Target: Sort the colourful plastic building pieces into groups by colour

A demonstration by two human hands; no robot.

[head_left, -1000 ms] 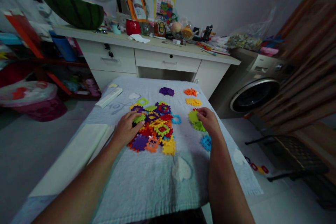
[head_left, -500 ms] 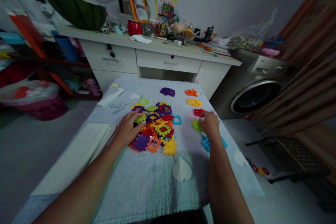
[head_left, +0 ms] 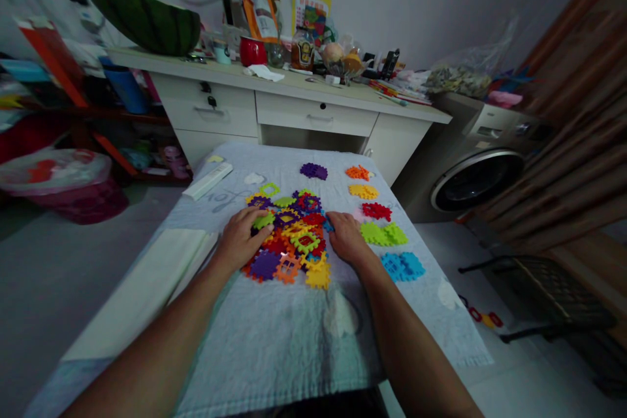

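Note:
A heap of mixed colourful toothed plastic tiles [head_left: 294, 241] lies in the middle of a pale towel-covered table [head_left: 274, 333]. My left hand [head_left: 241, 241] rests on the heap's left edge, fingers curled over a green tile. My right hand [head_left: 345, 235] lies at the heap's right edge, its fingertips on a light blue frame tile, fingers bent. Sorted piles run along the right: purple [head_left: 313, 171], orange [head_left: 357, 173], yellow [head_left: 363, 191], red [head_left: 376, 211], green [head_left: 383, 234] and blue [head_left: 402, 266].
A white remote [head_left: 207, 181] lies at the table's far left. A cluttered white desk [head_left: 294, 104] with a watermelon [head_left: 147, 19] stands behind. A washing machine [head_left: 473, 166] is to the right, with a dark chair [head_left: 553, 300] nearer.
My right hand left the green pile and moved left to the heap's right edge. The green tiles now lie uncovered. My left hand has stayed put.

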